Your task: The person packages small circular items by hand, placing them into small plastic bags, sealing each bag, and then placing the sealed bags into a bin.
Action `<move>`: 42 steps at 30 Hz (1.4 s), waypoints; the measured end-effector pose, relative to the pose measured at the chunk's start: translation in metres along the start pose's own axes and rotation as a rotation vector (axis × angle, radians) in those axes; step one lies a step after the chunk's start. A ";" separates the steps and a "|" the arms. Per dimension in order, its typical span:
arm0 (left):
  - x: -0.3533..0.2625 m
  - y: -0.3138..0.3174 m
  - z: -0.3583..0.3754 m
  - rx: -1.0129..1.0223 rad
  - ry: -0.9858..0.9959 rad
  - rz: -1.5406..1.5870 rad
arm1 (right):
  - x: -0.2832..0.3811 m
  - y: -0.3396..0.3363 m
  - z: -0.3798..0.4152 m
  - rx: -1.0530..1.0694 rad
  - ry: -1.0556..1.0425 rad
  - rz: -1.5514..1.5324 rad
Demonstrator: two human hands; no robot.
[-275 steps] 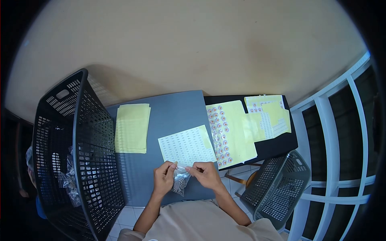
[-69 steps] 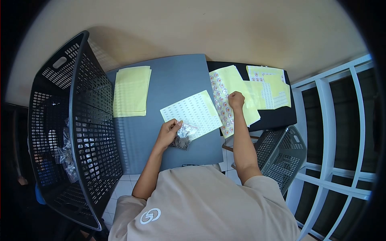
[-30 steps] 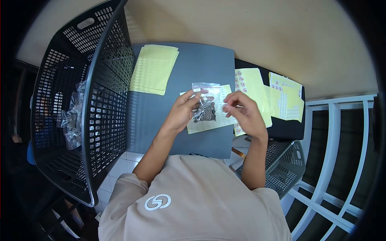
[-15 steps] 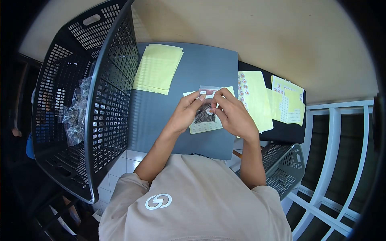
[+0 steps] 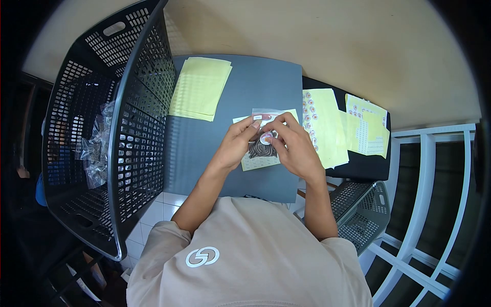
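A clear plastic bag [image 5: 263, 150] with dark coiled contents lies over a pale yellow label sheet [image 5: 250, 165] on the grey table. Near the bag's top is a small white label [image 5: 258, 117] beside a reddish patch. My left hand [image 5: 236, 145] pinches the bag's upper left side, thumb on its face. Fingers closed, my right hand [image 5: 295, 147] grips a round sticker [image 5: 266, 138] with a coloured print, against the front of the bag. The right fingers cover part of the bag's right side.
At the left stands a tall dark basket [image 5: 118, 153] with several clear bags [image 5: 97, 148] inside. Yellow sheets [image 5: 202, 87] lie at the table's back left. Sheets of round stickers [image 5: 322, 128] rest on a black surface to the right, above a lower grey basket [image 5: 365, 220].
The round sticker now shows its coloured print more fully, lying flatter toward the bag. My right hand has shifted slightly left and up; the left hand stays in place.
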State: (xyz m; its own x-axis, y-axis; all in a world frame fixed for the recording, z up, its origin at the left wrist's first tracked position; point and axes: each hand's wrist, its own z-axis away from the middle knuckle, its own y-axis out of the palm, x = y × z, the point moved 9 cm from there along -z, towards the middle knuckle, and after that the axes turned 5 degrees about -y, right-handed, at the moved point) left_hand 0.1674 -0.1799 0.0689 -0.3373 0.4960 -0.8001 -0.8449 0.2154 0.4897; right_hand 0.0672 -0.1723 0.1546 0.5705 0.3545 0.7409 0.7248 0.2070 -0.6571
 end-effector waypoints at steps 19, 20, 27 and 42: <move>-0.008 0.004 0.003 0.021 0.067 -0.016 | -0.059 0.014 0.012 -0.443 0.223 -0.664; -0.009 0.005 0.003 0.020 0.067 -0.017 | -0.061 0.016 0.012 -0.444 0.222 -0.665; -0.009 0.007 0.002 -0.008 0.131 0.071 | -0.058 0.019 0.013 -0.477 0.184 -0.717; -0.021 -0.002 0.006 -0.075 0.169 0.221 | -0.045 0.028 0.018 -0.390 0.171 -0.934</move>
State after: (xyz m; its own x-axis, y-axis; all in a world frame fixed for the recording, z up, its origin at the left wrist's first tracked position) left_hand 0.1789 -0.1861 0.0869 -0.5757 0.3751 -0.7265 -0.7695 0.0517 0.6365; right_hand 0.0545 -0.1667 0.1003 -0.2601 0.0627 0.9635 0.9656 0.0116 0.2599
